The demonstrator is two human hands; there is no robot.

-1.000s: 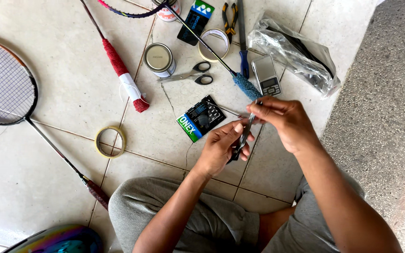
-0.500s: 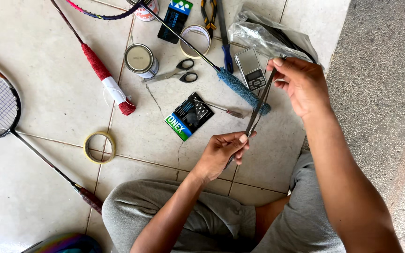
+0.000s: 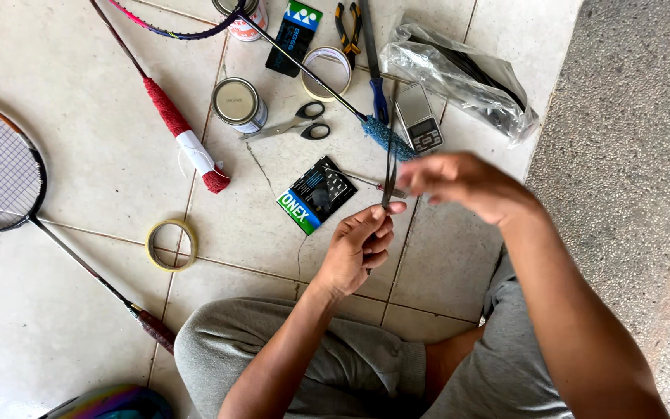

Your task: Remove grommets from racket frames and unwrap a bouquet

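The left hand (image 3: 357,250) is still pinching the lower end of the dark strip (image 3: 389,155) between thumb and fingertips, just above the tiled floor (image 3: 94,155). The right hand (image 3: 465,182), blurred, is swinging back down from its higher reach half a second ago, its grip closed near the strip's lower end, so the strip is now standing nearly upright, stretching toward the blue racket handle (image 3: 385,136).

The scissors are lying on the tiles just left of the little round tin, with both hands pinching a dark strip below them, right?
Not quite: the head view shows the scissors lying just right of the round tin, not left. The left hand and right hand do pinch a dark strip below them.
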